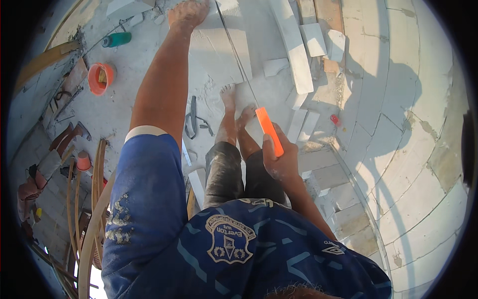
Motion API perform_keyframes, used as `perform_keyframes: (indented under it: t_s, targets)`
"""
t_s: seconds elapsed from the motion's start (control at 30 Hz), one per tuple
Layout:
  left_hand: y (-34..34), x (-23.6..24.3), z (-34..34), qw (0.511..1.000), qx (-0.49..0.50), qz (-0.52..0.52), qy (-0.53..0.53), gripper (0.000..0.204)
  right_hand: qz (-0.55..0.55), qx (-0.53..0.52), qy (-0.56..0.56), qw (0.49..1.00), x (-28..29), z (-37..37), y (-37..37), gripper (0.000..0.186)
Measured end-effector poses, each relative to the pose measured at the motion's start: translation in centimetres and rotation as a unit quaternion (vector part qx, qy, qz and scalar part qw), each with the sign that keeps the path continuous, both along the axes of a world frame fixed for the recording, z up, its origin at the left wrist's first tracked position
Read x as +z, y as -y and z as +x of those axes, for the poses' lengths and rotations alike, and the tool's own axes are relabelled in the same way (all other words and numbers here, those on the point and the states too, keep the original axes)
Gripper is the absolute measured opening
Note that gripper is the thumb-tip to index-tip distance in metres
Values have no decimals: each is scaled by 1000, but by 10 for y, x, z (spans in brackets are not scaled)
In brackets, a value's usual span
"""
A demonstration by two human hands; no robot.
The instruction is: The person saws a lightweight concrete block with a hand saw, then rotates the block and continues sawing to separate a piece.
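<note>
In my right hand (285, 160) is a hand saw (269, 130), its orange handle wrapped by my fingers. The thin blade, seen nearly edge-on, runs up and away over a large pale building block (211, 57). Whether its teeth are in the block, I cannot tell. My left arm reaches far forward, and my left hand (188, 14) bears down at the block's far left side. The picture's upper edge cuts off most of its fingers, so their closing is unclear. My bare feet stand just short of the block's near edge.
Long and short block pieces (294, 47) lie to the right, beside a block wall (408, 124). At the left are an orange bucket (101, 78), a green bottle (116, 40) and bent wooden strips (87, 239). A dark strap (193, 117) lies near my feet.
</note>
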State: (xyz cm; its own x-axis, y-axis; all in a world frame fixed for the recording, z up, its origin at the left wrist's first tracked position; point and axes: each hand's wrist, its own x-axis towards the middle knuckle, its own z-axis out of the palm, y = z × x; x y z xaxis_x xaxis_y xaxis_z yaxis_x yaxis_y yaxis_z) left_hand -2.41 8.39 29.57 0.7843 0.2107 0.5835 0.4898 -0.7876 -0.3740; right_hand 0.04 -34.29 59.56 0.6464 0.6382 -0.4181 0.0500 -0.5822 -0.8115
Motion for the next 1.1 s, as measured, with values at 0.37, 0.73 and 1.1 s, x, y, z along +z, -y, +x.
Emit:
perform_keyframes:
  t_s: [0.37,0.73,1.1]
  targets:
    - [-4,8,-5,997,-1,-21,-74,36,-47,16,-16,999,-5,1,-6,41]
    - [-16,-6,-9,966,77,-237,-61,44,-91,5,-117,989,-35,16,-65,43]
    - [-4,7,-12,992,61,-101,-43,38,-85,56,-69,992,-56,41,-134,38]
